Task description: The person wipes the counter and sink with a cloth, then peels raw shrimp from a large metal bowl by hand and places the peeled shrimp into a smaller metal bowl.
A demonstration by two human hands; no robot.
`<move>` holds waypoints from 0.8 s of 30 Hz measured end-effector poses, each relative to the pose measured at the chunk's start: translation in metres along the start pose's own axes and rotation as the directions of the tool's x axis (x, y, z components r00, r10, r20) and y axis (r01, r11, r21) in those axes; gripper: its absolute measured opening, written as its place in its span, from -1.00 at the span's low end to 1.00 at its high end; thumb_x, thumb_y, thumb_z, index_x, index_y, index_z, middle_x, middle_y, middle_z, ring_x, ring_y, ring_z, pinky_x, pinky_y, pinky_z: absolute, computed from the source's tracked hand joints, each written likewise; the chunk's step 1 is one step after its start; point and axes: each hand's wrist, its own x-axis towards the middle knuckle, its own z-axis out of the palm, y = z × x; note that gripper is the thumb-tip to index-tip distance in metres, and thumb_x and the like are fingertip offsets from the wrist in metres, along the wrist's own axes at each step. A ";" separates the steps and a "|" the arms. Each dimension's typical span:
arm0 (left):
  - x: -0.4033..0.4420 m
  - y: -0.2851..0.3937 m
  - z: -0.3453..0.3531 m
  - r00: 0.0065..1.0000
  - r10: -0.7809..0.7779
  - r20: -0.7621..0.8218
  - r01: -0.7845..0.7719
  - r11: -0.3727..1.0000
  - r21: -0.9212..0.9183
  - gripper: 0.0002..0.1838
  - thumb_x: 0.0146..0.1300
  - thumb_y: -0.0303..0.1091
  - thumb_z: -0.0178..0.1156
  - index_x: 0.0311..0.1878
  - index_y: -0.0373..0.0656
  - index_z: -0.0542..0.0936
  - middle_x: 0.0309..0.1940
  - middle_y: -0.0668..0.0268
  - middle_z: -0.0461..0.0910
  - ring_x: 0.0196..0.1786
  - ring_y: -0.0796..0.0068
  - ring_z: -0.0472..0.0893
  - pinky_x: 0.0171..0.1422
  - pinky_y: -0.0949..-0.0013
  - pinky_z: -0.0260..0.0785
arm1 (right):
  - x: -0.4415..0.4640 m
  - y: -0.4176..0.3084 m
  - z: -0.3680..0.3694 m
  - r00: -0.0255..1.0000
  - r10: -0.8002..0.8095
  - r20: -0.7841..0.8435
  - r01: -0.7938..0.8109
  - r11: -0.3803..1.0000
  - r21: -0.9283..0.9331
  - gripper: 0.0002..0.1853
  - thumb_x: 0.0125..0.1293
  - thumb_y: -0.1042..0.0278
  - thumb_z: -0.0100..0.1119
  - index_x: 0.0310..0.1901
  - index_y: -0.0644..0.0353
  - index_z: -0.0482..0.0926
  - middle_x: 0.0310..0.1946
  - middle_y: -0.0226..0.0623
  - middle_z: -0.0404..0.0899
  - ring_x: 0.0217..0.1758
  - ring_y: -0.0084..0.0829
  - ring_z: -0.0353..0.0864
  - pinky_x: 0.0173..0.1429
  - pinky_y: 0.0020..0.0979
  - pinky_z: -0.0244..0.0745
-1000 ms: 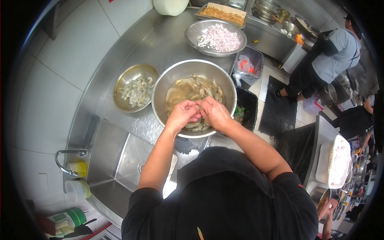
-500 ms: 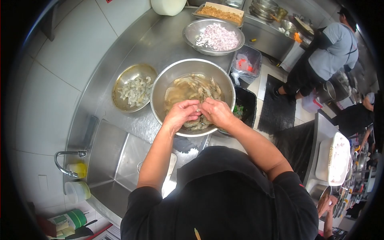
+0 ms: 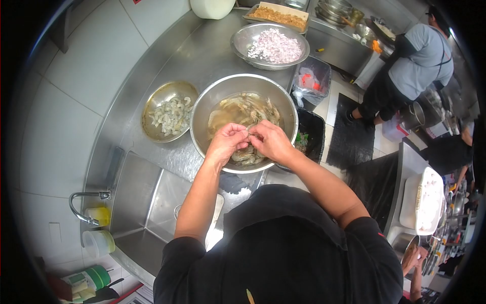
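Over a large steel bowl [image 3: 202,105] my two hands meet with fingertips together. My left hand [image 3: 226,143] is closed, pinching a shrimp [image 3: 248,133] that is mostly hidden by the fingers. My right hand [image 3: 272,141] pinches the same shrimp from the other side. Below them, unpeeled shrimp [image 3: 249,107] lie in cloudy brownish water in the bowl. To the left, a smaller metal bowl [image 3: 152,130] contains peeled grey-white shrimp [image 3: 171,115].
A basin of chopped pinkish onion [image 3: 276,46] and a tray of brown crumbs [image 3: 278,17] stand at the back. Right of the bowl are a black bin [image 3: 311,126] and a lined bin [image 3: 314,76]. A sink [image 3: 134,202] lies front left. A co-worker [image 3: 422,66] stands at far right.
My fingertips have shifted slightly up and left and drawn closer together around the shrimp. The bowls have stayed in place.
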 end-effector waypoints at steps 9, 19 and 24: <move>-0.002 0.004 0.005 0.991 -0.014 -0.130 0.031 0.991 0.130 -0.79 0.31 -0.47 0.21 -0.03 -0.16 0.45 -0.25 0.27 0.59 -0.25 0.43 0.67 -0.12 0.41 0.59 | -0.001 -0.002 0.005 0.993 -0.029 0.113 0.048 0.985 -0.163 -0.85 0.17 0.33 0.26 -0.27 0.17 0.55 -0.26 -0.14 0.52 -0.21 0.00 0.61 -0.12 -0.06 0.55; -0.009 0.009 0.004 0.991 0.017 -0.130 -0.042 0.980 -0.192 -0.82 0.31 -0.55 0.06 -0.05 -0.10 0.47 -0.20 0.26 0.56 -0.23 0.37 0.66 -0.10 0.29 0.59 | 0.007 0.009 0.001 0.940 0.340 -0.034 -0.321 0.913 0.250 -0.91 0.18 0.47 0.21 -0.32 0.27 0.53 -0.41 -0.16 0.59 -0.43 -0.35 0.62 -0.31 -0.31 0.50; -0.006 0.004 -0.001 0.993 0.032 -0.110 -0.043 0.994 -0.102 -0.82 0.31 -0.56 0.06 -0.07 -0.09 0.48 -0.22 0.29 0.55 -0.24 0.47 0.62 -0.16 0.38 0.54 | 0.009 0.025 0.007 0.913 0.392 0.112 -0.385 0.739 0.552 -0.85 0.27 0.43 0.21 -0.18 0.30 0.57 -0.37 -0.30 0.64 -0.40 -0.56 0.64 -0.31 -0.46 0.52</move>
